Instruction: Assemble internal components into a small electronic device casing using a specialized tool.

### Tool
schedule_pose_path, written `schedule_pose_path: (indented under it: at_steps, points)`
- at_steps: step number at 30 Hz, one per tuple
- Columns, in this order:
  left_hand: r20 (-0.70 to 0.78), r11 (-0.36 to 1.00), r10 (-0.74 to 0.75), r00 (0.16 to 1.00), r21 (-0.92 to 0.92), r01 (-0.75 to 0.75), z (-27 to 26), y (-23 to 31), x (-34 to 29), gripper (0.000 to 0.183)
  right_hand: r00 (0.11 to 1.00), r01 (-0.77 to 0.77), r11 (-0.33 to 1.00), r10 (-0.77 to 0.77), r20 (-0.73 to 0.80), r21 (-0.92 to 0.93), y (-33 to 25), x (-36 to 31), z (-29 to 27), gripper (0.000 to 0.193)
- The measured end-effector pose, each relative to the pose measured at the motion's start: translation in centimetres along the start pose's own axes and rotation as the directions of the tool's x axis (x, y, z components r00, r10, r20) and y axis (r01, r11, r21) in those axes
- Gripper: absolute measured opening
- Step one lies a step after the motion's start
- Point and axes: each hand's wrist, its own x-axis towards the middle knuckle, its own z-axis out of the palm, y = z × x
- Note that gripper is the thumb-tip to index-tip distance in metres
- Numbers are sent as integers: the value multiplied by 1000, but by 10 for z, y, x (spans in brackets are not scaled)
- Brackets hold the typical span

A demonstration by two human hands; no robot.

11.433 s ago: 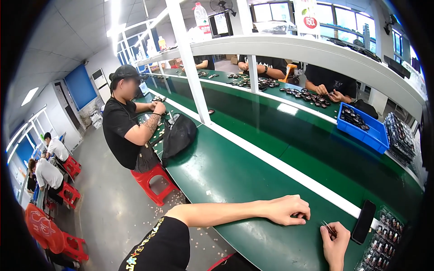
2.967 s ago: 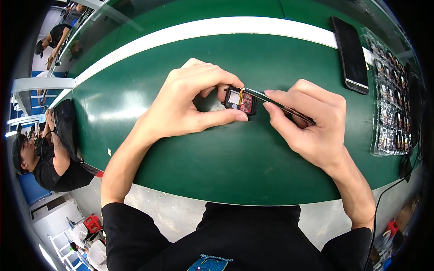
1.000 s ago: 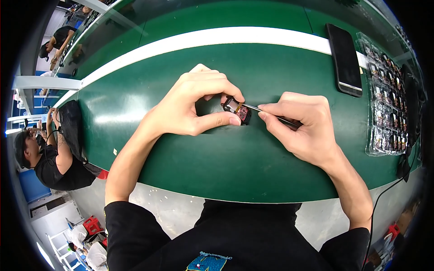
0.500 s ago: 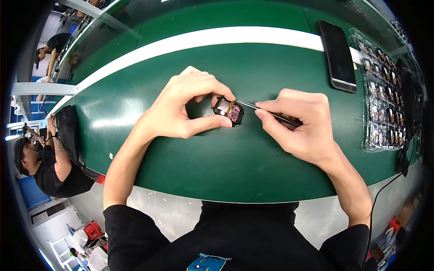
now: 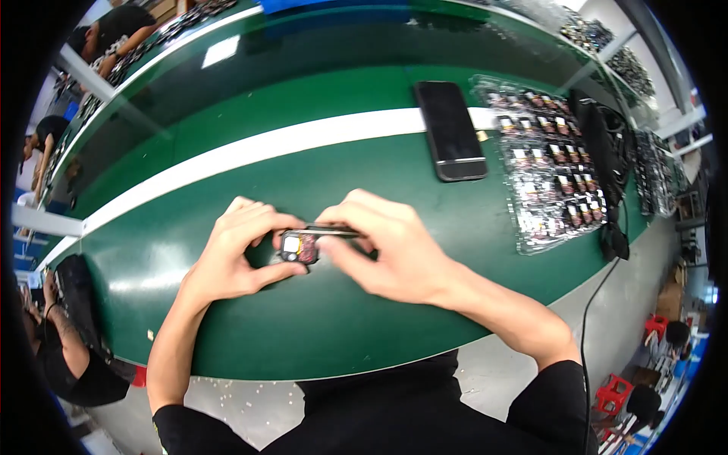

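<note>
Left hand [image 5: 231, 258] curled over the green worktop [image 5: 318, 334], thumb and fingertips pinching a small dark square module [image 5: 297, 247] with a pale window and a reddish board showing. Module held just above the worktop surface, near its middle, between the two hands. Right hand [image 5: 394, 254] closed around slim metal tweezers [image 5: 334, 230], blurred by motion; tweezer tips lying across the top edge of the module, exact contact too blurred to tell. Both forearms entering from the lower edge, black sleeves at the elbows.

Beyond the hands, a white stripe [image 5: 250, 152] running along the worktop from left to right. A black phone [image 5: 450, 130] lying face up across that stripe, well apart from the hands. Just right of the phone, clear plastic trays [image 5: 547, 171] filled with rows of small dark parts, spreading toward the worktop's right end. A black cable [image 5: 588, 303] hanging off the right edge of the worktop and down toward the floor. A dark bag [image 5: 76, 296] resting on the worktop at the far left. Other people in dark clothes at the upper left and lower left edges, seated along the same line. Red stools [image 5: 610, 394] on the grey floor at lower right.
</note>
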Motion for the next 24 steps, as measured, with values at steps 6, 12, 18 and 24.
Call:
schedule_pose_path:
  at_steps: [6,12,18,24]
  points:
    - [31,968,-173,984,-180,176,-3,0,-7,85,994,18,983,3,113,-185,7,-2,16,44]
    - [53,952,-202,978,-222,209,-2,4,-1,84,996,30,980,-13,88,-198,9,-4,13,41]
    - [52,972,-161,986,-167,168,-1,5,4,72,995,85,984,-92,-41,-156,8,-3,-2,42]
    - [26,965,-184,983,-187,186,-5,2,-6,58,962,53,982,-99,-256,-179,10,7,-38,42]
